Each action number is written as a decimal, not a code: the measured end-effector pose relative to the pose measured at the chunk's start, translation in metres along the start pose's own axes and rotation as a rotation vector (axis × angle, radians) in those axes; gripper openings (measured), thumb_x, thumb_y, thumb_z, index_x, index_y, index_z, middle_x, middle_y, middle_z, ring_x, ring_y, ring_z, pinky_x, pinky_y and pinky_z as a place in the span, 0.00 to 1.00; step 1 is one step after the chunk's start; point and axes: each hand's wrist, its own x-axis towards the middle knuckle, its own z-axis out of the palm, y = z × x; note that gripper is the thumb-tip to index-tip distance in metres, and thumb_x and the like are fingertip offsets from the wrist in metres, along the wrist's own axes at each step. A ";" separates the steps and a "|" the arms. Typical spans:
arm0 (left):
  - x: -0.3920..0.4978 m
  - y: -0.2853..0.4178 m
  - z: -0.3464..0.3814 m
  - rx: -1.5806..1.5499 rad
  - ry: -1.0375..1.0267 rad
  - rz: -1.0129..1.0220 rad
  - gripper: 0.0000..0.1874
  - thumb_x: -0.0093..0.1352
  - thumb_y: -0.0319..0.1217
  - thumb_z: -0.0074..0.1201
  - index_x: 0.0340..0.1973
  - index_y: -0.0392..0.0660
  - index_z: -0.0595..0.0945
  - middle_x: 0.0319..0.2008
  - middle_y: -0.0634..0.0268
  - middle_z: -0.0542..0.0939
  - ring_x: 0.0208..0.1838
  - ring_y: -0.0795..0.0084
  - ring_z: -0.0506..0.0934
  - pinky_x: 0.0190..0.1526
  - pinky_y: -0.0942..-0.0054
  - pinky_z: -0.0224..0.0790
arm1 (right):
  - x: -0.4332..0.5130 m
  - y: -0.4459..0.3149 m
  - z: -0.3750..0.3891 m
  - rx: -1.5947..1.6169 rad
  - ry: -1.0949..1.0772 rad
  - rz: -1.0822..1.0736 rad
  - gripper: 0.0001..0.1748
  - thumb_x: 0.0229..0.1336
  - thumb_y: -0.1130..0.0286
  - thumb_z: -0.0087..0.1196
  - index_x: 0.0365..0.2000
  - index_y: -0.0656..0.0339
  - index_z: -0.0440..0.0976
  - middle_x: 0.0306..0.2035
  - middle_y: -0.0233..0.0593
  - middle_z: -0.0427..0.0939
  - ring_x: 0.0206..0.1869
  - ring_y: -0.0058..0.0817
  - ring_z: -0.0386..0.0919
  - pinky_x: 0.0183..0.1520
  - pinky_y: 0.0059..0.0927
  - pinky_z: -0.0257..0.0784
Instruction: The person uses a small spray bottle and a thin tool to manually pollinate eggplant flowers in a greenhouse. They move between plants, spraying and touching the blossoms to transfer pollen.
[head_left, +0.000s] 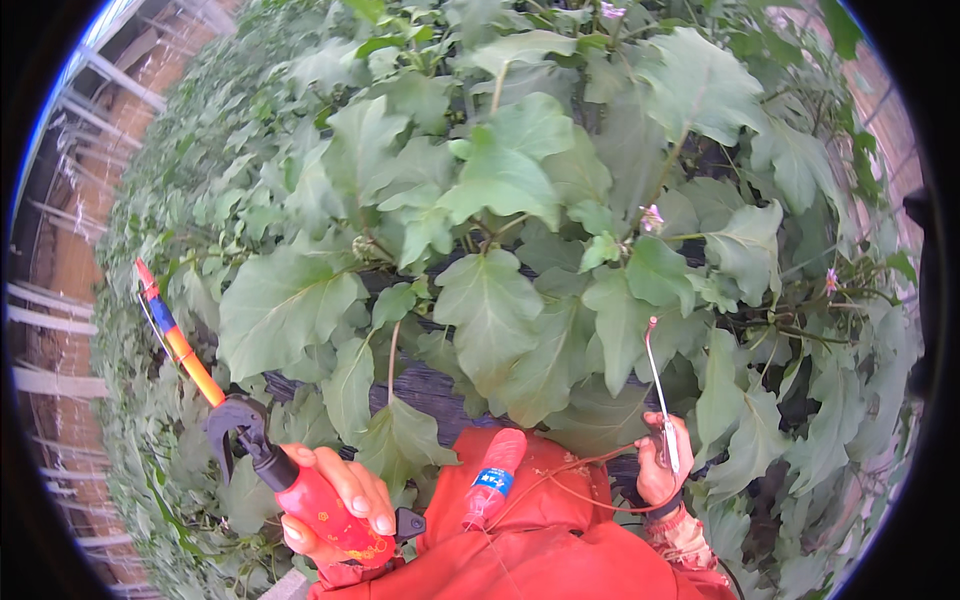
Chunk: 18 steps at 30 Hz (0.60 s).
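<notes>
At the lower left my left hand (341, 499) is closed round a red spray bottle (330, 517) with a black trigger head. An orange, blue and red tube (184, 341) extends up from its nozzle. My right hand (660, 457), lower right, grips a thin metal wand (657, 375) with a reddish tip, held up near the leaves. A reddish-brown cord (592, 504) loops from beside this hand across my red clothing. A plastic bottle with red contents and a blue label (493, 480) lies on the red cloth between my hands.
Dense eggplant plants (487, 315) with broad lobed leaves fill the view ahead and on both sides. Several pink-purple flowers (651, 218) show among them. Dark ground sheeting (427, 397) appears between leaves. Pale frame bars (56, 382) stand along the left rim.
</notes>
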 end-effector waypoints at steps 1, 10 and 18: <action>-0.002 0.008 -0.013 -0.011 0.019 0.014 0.31 0.77 0.45 0.55 0.62 0.36 0.60 0.31 0.53 0.75 0.20 0.60 0.77 0.15 0.68 0.75 | -0.008 -0.010 0.013 -0.015 -0.019 -0.042 0.21 0.56 0.90 0.51 0.51 0.69 0.73 0.53 0.46 0.77 0.38 0.21 0.78 0.42 0.23 0.77; -0.018 0.080 -0.171 -0.127 0.156 0.143 0.32 0.77 0.46 0.54 0.64 0.38 0.60 0.32 0.54 0.74 0.21 0.60 0.76 0.17 0.68 0.73 | -0.051 -0.056 0.181 -0.230 -0.367 -0.268 0.20 0.51 0.89 0.56 0.46 0.69 0.76 0.46 0.48 0.83 0.47 0.36 0.84 0.50 0.30 0.79; -0.041 0.124 -0.297 -0.229 0.469 0.111 0.33 0.74 0.47 0.60 0.60 0.37 0.64 0.31 0.51 0.75 0.22 0.60 0.77 0.16 0.66 0.75 | -0.088 -0.054 0.322 -0.255 -0.489 -0.160 0.22 0.53 0.88 0.56 0.51 0.69 0.77 0.47 0.44 0.81 0.47 0.30 0.84 0.50 0.28 0.79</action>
